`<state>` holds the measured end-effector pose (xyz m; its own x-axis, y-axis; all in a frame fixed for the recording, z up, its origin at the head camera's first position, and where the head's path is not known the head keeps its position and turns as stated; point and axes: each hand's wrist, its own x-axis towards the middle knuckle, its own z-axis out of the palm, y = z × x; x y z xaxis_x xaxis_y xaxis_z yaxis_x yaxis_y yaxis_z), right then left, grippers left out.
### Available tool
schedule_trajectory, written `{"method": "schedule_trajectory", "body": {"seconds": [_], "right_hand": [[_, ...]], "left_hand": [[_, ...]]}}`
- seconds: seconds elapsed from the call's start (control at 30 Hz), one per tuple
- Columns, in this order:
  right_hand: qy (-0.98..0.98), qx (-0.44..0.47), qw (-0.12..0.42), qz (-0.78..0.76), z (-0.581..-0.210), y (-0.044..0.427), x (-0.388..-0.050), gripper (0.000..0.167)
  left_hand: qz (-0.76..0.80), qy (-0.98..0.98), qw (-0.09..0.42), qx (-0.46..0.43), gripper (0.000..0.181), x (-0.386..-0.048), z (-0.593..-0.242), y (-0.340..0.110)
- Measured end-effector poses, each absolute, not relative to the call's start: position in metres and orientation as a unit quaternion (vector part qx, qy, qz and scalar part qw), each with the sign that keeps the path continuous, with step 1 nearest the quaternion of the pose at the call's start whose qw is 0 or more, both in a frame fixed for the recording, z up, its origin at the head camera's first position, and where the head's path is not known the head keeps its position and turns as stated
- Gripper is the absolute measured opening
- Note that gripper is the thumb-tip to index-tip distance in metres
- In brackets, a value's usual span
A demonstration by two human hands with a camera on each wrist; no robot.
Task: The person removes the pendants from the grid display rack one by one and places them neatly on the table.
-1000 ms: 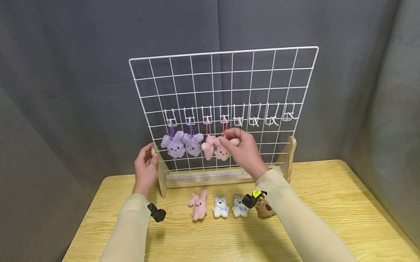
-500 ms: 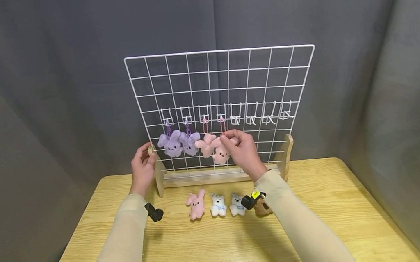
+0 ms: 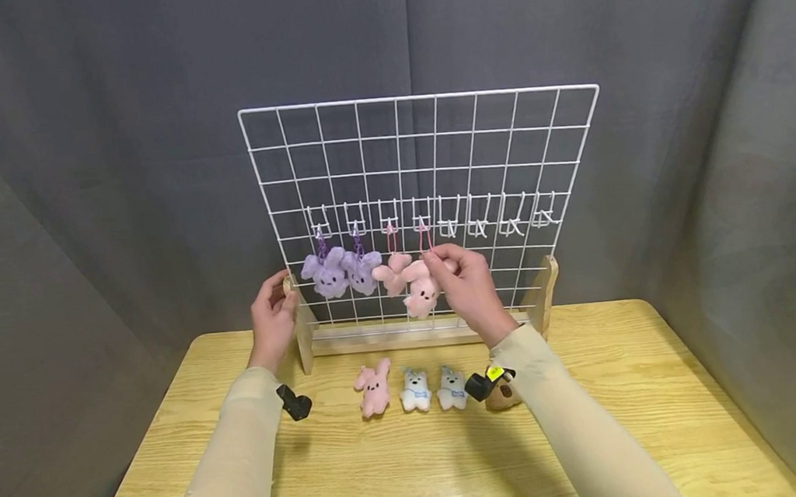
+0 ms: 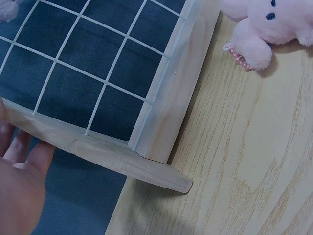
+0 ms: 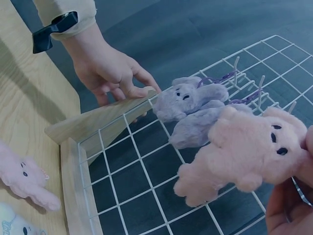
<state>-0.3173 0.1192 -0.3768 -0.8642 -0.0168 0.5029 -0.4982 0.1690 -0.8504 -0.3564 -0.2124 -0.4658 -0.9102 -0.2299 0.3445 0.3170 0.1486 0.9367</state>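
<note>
My right hand (image 3: 467,286) pinches a pink bunny plush keychain (image 3: 421,297) by its upper part. Its pink chain runs up to the fourth hook (image 3: 422,222) from the left on a white wire grid (image 3: 421,171). Just left of it hangs another pink plush (image 3: 393,274), partly overlapped. Two purple bunny plushes (image 3: 328,276) hang from the first two hooks. With curled fingers my left hand (image 3: 273,325) holds the wooden side support (image 4: 98,152) of the rack. In the right wrist view the pinched bunny (image 5: 259,147) lies close to the fingers, which are partly out of frame.
A pink bunny plush (image 3: 374,389), two white bear plushes (image 3: 415,394) and a brown plush (image 3: 502,398) lie on the wooden table (image 3: 388,475) before the rack. My right wrist camera partly covers the brown one. Several bare hooks (image 3: 478,226) sit to the right.
The pinched pink bunny has come slightly lower and tilted, and its chain now spreads into a loop. The pink plush beside it has turned. My left hand stays on the support.
</note>
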Motion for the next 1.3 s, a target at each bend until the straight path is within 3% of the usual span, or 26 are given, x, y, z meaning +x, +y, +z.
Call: {"method": "schedule_trajectory", "body": {"seconds": [0.8, 1.3], "right_hand": [[-0.721, 0.224, 0.179, 0.631, -0.356, 0.124, -0.3, 0.022], [-0.782, 0.223, 0.152, 0.561, -0.369, 0.138, -0.29, 0.017]], "left_hand": [[-0.642, -0.737, 0.21, -0.015, 0.044, -0.358, -0.468, -0.212], [-0.645, -0.735, 0.208, -0.015, 0.044, -0.357, -0.467, -0.213]]}}
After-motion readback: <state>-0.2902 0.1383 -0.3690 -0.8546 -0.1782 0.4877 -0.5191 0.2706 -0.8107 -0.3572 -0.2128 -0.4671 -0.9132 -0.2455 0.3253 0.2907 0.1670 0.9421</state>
